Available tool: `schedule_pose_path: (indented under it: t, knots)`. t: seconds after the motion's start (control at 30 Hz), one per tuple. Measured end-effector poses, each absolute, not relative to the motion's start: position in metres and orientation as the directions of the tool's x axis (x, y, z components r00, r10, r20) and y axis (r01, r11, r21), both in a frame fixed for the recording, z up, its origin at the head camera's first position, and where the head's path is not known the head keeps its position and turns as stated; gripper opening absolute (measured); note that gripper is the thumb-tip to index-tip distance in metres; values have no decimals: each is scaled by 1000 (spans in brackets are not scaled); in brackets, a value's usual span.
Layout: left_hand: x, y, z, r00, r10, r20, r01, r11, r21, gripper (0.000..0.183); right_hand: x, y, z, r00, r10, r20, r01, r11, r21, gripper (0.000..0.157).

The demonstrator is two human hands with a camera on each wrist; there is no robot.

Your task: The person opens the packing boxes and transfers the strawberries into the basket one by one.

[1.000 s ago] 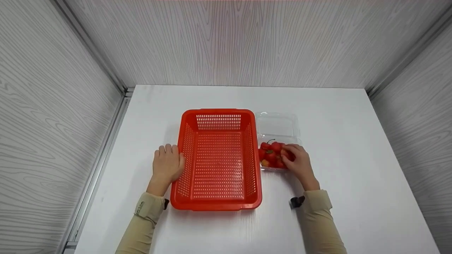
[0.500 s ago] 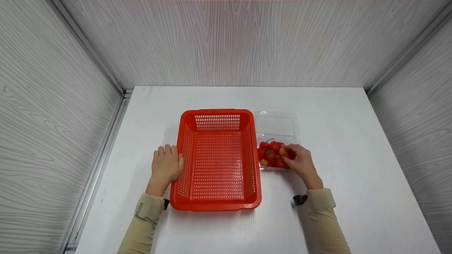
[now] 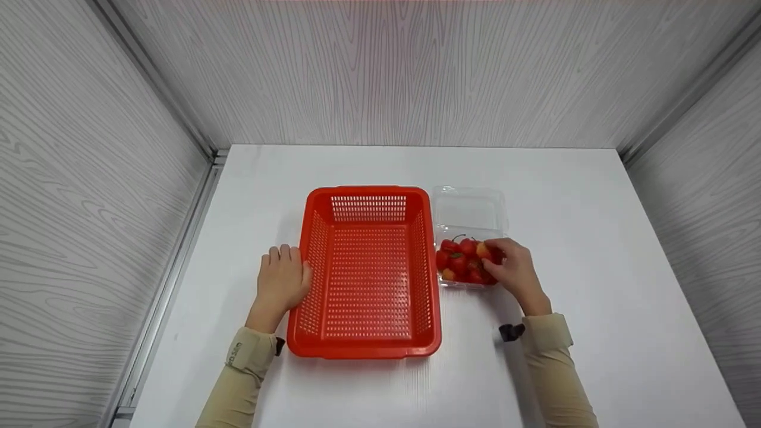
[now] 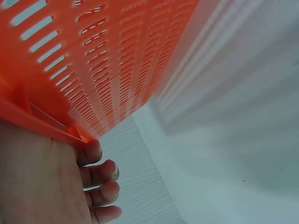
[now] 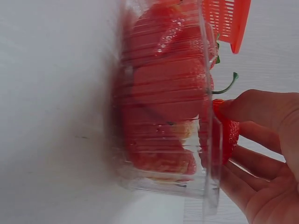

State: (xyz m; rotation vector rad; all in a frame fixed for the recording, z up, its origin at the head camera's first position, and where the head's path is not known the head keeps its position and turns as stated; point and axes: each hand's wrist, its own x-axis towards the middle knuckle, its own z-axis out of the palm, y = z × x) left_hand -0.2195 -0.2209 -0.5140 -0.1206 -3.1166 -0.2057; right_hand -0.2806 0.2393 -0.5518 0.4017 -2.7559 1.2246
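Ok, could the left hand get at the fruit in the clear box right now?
Not easily, it seems: the left hand is at the left rim of the red basket, which stands between that hand and the fruit. The open lid, at least, isn't blocking.

The right hand point(image 5: 261, 163) holds a rough-skinned red fruit point(image 5: 230, 136) between its thumb and fingers, at the rim of a clear plastic container point(image 5: 194, 188) just ahead of the fingertips. More red fruits point(image 5: 163, 88) show inside through its ribbed wall, with a green stem point(image 5: 227, 87) curving near the thumb. Past the thumb side, apart from the hand, is part of a slotted red basket point(image 5: 239, 28).
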Motion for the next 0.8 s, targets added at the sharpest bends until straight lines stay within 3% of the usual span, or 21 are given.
schedule_pose_path:
  t: [0.3,0.8]
  knots:
    - [-220,-220,-512,-998,66,18,68,985,161,31,-289,238,-535,-936,-178,304,-347,622,-702,34]
    - [-219,-218,-510,-998,52,-20,48,984,170,33,-303,199,-472,-899,-219,379,-436,510,-741,34]
